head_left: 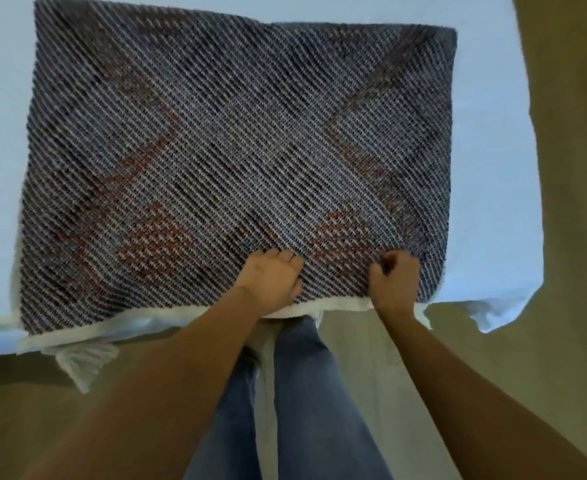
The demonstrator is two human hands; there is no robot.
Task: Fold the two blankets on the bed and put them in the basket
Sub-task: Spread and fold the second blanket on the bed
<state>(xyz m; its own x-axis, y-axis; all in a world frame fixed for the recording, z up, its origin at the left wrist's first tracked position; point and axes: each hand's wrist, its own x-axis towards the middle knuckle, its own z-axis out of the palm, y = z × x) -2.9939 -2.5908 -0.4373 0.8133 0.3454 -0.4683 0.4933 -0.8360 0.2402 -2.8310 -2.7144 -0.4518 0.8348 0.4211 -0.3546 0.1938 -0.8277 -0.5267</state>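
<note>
A dark woven blanket (236, 140) with reddish patches lies folded into a rectangle on the bed, its white fringe hanging over the near edge. My left hand (271, 282) grips the blanket's near edge around the middle, fingers curled into the fabric. Further right on the same edge, my right hand (394, 282) is closed in a fist around the fabric. No second blanket or basket shows in the head view.
The bed (492, 168) has a pale blue sheet, with its corner at the right. Tan floor (569, 237) runs along the right side and in front. My legs in jeans (305, 393) stand against the bed's near edge.
</note>
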